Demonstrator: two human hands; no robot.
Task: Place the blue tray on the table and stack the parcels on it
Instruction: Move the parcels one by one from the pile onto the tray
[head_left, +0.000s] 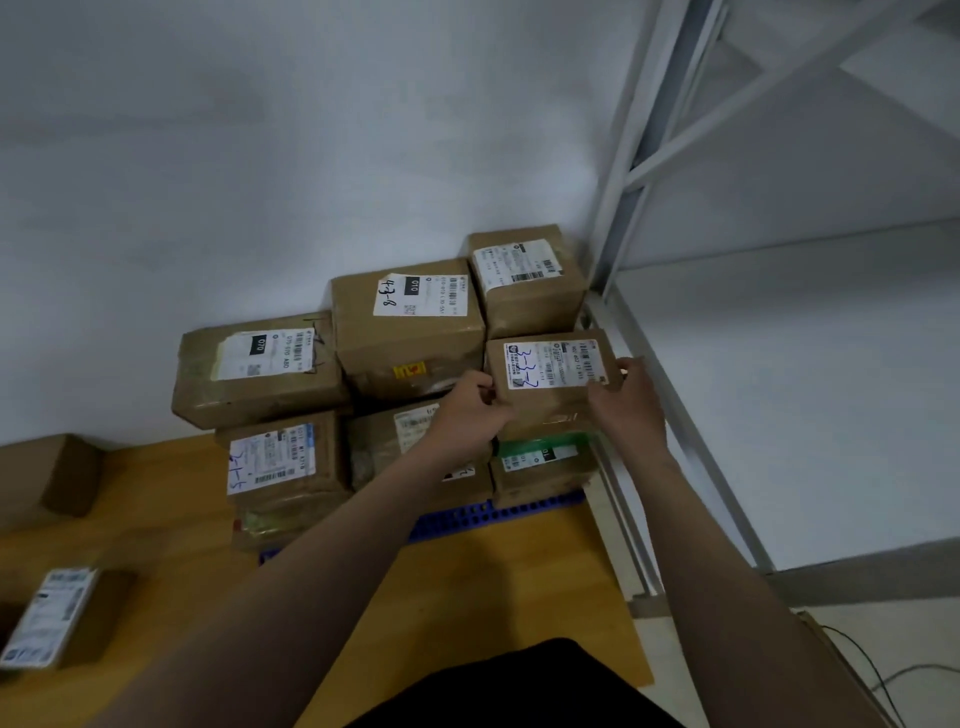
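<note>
Left grip (467, 410), right grip (631, 402) hold brown labelled parcel (551, 366).

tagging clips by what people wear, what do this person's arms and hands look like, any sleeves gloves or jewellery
The left hand and right hand are bare, with no gloves and no ring that can be made out. Both forearms are bare too: no sleeve reaches into view, and no watch or band shows at either wrist. The only clothing visible is a black garment at the bottom edge.
</note>
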